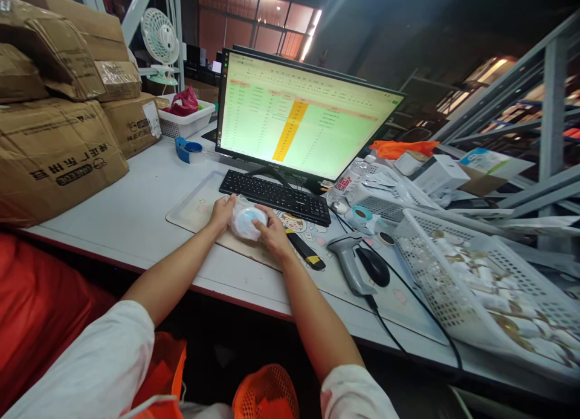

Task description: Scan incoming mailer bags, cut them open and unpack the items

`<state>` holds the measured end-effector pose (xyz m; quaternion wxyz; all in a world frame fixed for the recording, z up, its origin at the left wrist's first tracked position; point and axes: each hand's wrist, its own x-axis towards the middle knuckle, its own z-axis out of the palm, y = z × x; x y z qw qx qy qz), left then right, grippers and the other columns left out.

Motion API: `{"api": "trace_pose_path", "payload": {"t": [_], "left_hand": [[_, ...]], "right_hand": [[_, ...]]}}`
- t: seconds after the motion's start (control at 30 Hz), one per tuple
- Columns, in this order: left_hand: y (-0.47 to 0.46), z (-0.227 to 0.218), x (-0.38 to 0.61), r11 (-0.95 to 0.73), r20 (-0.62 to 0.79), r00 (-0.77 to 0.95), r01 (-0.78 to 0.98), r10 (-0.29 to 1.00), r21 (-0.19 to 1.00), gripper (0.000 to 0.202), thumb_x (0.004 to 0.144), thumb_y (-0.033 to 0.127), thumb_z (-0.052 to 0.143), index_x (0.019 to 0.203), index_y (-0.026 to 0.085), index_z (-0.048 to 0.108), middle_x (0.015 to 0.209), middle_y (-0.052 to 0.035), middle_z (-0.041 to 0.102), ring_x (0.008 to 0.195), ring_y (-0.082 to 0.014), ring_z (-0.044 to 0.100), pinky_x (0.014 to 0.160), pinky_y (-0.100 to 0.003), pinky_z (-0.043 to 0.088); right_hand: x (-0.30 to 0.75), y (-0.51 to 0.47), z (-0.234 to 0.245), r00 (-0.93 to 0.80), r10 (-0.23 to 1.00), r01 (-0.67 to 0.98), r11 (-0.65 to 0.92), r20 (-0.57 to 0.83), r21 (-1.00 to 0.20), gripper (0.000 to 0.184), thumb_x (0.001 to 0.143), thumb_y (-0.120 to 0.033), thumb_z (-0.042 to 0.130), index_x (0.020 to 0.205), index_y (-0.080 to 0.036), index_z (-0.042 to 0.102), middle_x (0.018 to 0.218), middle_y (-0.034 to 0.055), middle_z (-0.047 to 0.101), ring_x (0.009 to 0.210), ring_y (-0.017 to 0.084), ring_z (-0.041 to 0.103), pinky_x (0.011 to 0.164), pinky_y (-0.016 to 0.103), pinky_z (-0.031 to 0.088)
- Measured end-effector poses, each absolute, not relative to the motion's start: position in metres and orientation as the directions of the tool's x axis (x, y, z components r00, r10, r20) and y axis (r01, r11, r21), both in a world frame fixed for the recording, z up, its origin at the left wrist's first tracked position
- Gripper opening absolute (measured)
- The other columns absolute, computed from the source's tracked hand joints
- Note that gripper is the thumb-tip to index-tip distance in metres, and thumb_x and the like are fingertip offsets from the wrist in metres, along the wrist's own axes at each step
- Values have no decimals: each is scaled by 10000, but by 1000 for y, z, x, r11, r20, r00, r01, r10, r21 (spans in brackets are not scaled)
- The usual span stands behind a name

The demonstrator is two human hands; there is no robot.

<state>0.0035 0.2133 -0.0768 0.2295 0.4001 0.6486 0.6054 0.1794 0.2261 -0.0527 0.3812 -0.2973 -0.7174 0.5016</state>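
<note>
While the left hand [222, 213] and right hand [270, 227] press in from either side, fingers spread, a round blue-white object in clear plastic [247, 219] sits on a tan desk mat [194, 216], just near the black keyboard [274, 196].

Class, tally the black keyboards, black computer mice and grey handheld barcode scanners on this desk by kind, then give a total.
Black keyboard: 1
Black computer mouse: 1
Grey handheld barcode scanner: 1
Total: 3
</note>
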Motion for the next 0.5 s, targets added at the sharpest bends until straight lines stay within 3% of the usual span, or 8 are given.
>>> {"api": "trace_pose_path", "payload": {"t": [0.13,0.3,0.4,0.5], "left_hand": [[208,-77,13,-18,169,-502,292,848,956,357,917,461,531,691,189,580,666,-62,633,707,-213,608,660,-296,466],[194,-78,51,-101,220,-282,382,934,919,98,759,283,712,791,189,716,886,-123,751,958,-318,675,863,-392,513],[189,-77,67,-185,266,-154,405,952,895,320,675,226,777,993,203,751,1126,-134,746,1131,-358,643,997,-436,489],[187,-72,63,-336,380,-74,334,922,881,673,645,257,827,1288,193,636,1373,-151,629,1271,-341,573,1109,-433,437]], "right_hand": [[179,226,-46,-352,879,-47,327,322,-944,540,764,-479,697,1215,-196,613,1185,93,668,1034,230,631,924,352,524],[173,231,-45,-55,946,-119,312,320,-943,615,787,-597,625,1242,-192,542,1147,112,659,972,231,655,846,360,563],[172,231,-43,-73,935,-85,341,348,-936,621,840,-630,549,1287,-205,477,1175,116,637,1010,224,653,869,352,559],[176,228,-40,-83,909,-45,407,409,-912,550,854,-589,582,1240,-211,478,1201,120,626,1061,220,637,942,350,533]]}}
